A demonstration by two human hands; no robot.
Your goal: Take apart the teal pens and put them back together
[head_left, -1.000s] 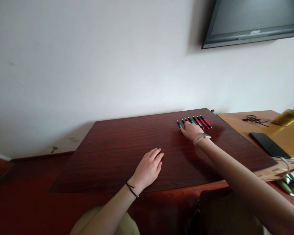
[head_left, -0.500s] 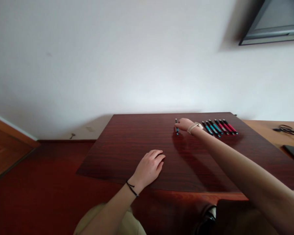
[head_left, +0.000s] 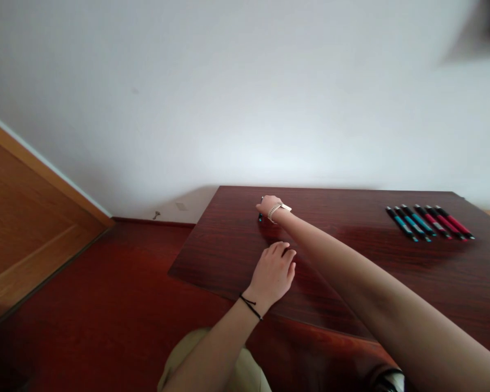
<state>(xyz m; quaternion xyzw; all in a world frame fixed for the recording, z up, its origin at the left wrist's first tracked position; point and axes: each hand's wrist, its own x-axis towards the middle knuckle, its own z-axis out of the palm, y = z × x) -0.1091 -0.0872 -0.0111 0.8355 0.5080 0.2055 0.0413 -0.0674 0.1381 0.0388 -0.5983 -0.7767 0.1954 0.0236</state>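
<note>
My right hand (head_left: 269, 205), with a pale watch at the wrist, is closed on a dark pen (head_left: 260, 216) with a light blue tip over the far left part of the dark red-brown table (head_left: 330, 218). The pen's middle is hidden by the fingers. Nearer to me, my left hand (head_left: 271, 272) rests palm down on the table with its fingers apart and holds nothing. To the right, several pens lie side by side at a slant: blue ones (head_left: 408, 224) on the left and red ones (head_left: 449, 222) on the right.
A white wall (head_left: 269, 98) rises behind the table's far edge. At the left are a wooden door (head_left: 32, 218) and the red floor (head_left: 126, 283). My knee (head_left: 228, 362) shows below the table's front edge.
The view has turned left, so the row of pens sits further right. My right hand has carried its pen leftward over the table. My left hand still rests on the tabletop.
</note>
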